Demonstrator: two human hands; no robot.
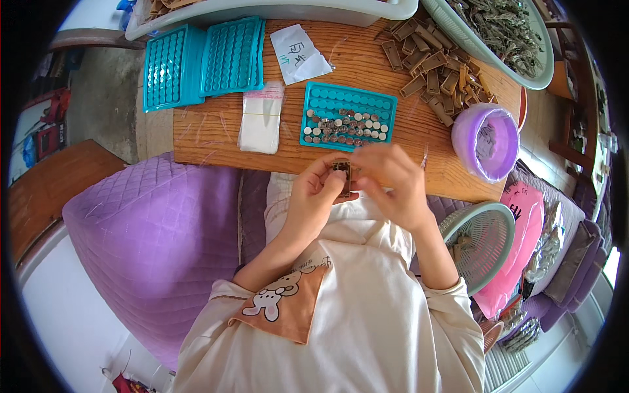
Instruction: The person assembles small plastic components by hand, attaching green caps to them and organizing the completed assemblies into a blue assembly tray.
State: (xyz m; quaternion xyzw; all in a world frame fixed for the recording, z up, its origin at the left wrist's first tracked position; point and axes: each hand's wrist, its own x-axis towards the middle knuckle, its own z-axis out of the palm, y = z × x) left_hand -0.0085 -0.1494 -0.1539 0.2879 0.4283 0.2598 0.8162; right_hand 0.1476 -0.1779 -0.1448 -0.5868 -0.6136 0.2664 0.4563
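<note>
My left hand (pixel 312 198) is closed around a small brown rectangular piece with a dark, circuit-like face (pixel 342 168), its thumb lying on top. My right hand (pixel 403 190) is right beside that piece, fingers bent toward it and smeared by motion. Whether it pinches anything does not show. Just beyond both hands lies a teal plastic tray (pixel 311 87) with round pockets. Many silvery button cells (pixel 341 130) are scattered over its near part.
Stacked teal trays (pixel 173 69), clear plastic bags (pixel 260 124) and a handwritten paper (pixel 298 54) lie on the wooden table (pixel 216 145). Brown plastic casings (pixel 432 62) are heaped far right, near a purple bin (pixel 462 131). A basket of grey wired parts (pixel 538 73) stands behind.
</note>
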